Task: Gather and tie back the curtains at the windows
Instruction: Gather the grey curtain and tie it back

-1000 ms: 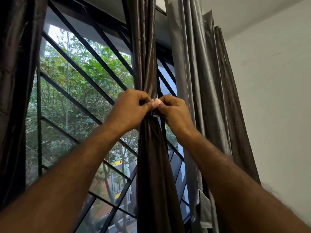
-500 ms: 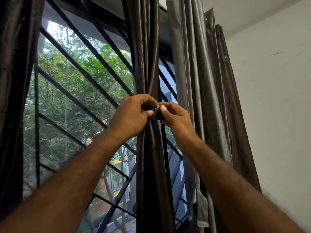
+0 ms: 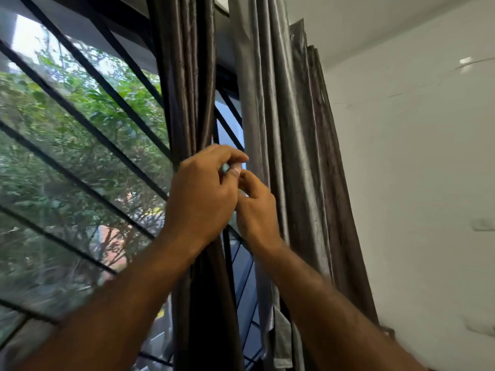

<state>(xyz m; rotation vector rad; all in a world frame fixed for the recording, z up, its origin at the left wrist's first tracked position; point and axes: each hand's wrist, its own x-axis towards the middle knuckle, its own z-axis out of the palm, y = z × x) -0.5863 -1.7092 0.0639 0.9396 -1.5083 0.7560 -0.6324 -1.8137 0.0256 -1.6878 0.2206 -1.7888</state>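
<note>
A dark brown curtain (image 3: 187,103) hangs gathered into a narrow bundle in front of the window. My left hand (image 3: 201,194) is at the bundle's waist, thumb and fingers pinching a small pale bit of the curtain tie (image 3: 226,167). My right hand (image 3: 255,210) is just right of it, its curled fingertips meeting the left thumb at the same tie. Most of the tie is hidden by the hands. A grey curtain (image 3: 281,129) hangs loose in folds to the right.
Black diagonal window bars (image 3: 80,121) cross the glass, with green trees outside. A white wall (image 3: 415,170) stands to the right, with a switch plate (image 3: 482,224) on it.
The view has swung and come closer. Both hands stay together at the tie on the brown curtain, and the left hand now covers more of the bundle.
</note>
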